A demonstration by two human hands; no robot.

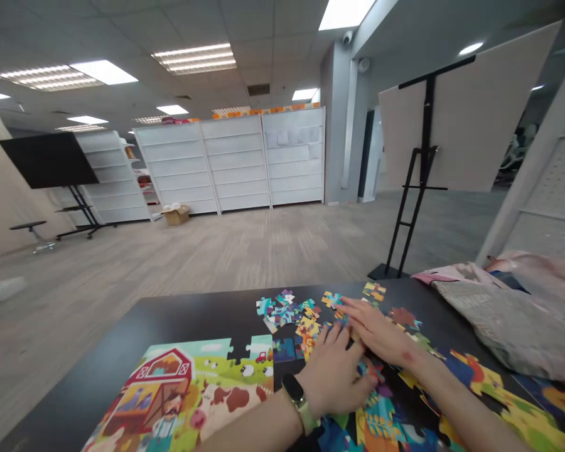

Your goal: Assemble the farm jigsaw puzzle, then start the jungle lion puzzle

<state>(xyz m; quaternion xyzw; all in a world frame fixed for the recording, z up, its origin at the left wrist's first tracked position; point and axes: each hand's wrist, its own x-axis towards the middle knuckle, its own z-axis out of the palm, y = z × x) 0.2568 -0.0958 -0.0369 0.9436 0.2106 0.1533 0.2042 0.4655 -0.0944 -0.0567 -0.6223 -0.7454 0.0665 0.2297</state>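
My left hand (335, 369), with a watch (294, 389) on its wrist, lies palm down over loose jigsaw pieces (309, 326); its fingers are spread. Just beyond it, my right hand (375, 330) reaches in from the right with its fingers stretched out, their tips close to a small yellow and blue piece (331, 299). What lies beneath both palms is hidden. To the left of my left forearm is a farm jigsaw (216, 389) with a barn, a farmer and a cow; a piece-shaped gap shows dark in its top edge.
More pieces (277, 311) lie in a heap at the table's far edge, with large yellow ones (527, 408) at the right. A plastic-wrapped bundle (489, 314) rests on the right side of the black table (169, 314). Behind it stands a board on an easel (412, 207).
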